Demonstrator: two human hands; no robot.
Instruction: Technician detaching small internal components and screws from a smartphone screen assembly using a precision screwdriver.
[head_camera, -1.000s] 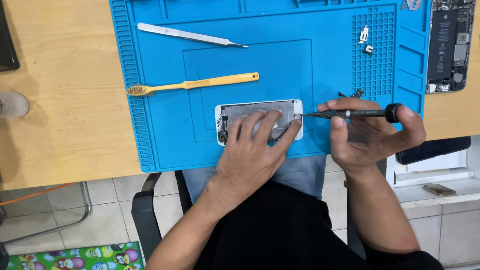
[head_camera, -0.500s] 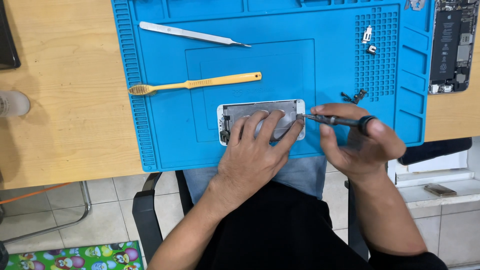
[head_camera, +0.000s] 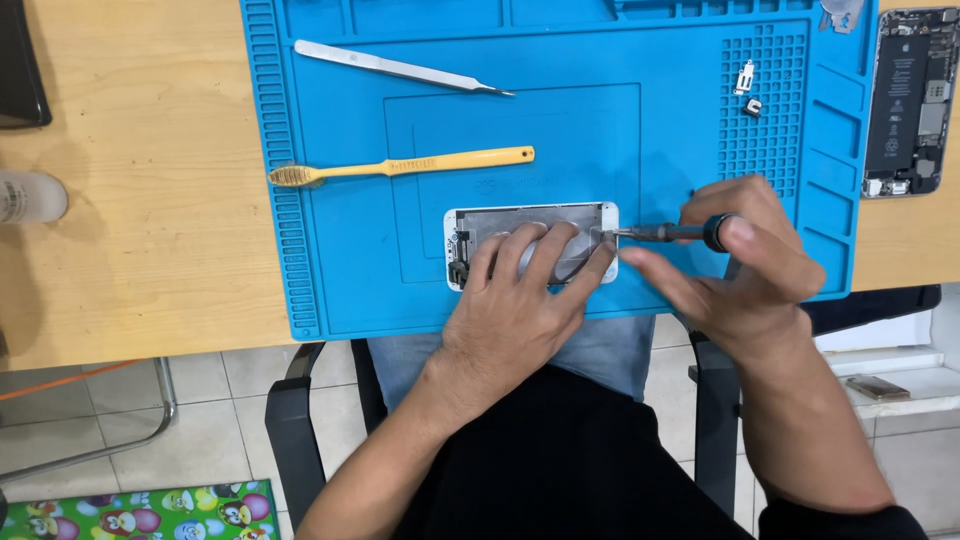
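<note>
In the head view, the left hand (head_camera: 520, 315) lies flat with its fingers spread over a white phone screen panel (head_camera: 530, 245), pressing it down on the blue repair mat (head_camera: 330, 250) near the mat's front edge; the hand grips nothing, it only pins the panel in place. The right hand (head_camera: 740, 270) is closed around a small screwdriver (head_camera: 665, 233), held almost level, its tip touching the panel's right end just beside the left fingertips. The panel lies with its metal back plate up, apart from the rest of the phone: the opened phone body (head_camera: 910, 100), battery and boards showing, sits well away on the wooden bench (head_camera: 130, 250) past the mat's right edge. So the phone looks already split in two, and the work in hand seems to be on the screws at the panel's end. A few small loose parts (head_camera: 748, 88) rest in the mat's gridded corner, which suggests some pieces are out already; whether any screw is loosened at the tip cannot be told. Tweezers (head_camera: 400, 68) and a yellow brush (head_camera: 400, 168) lie untouched on the mat beyond the panel.
</note>
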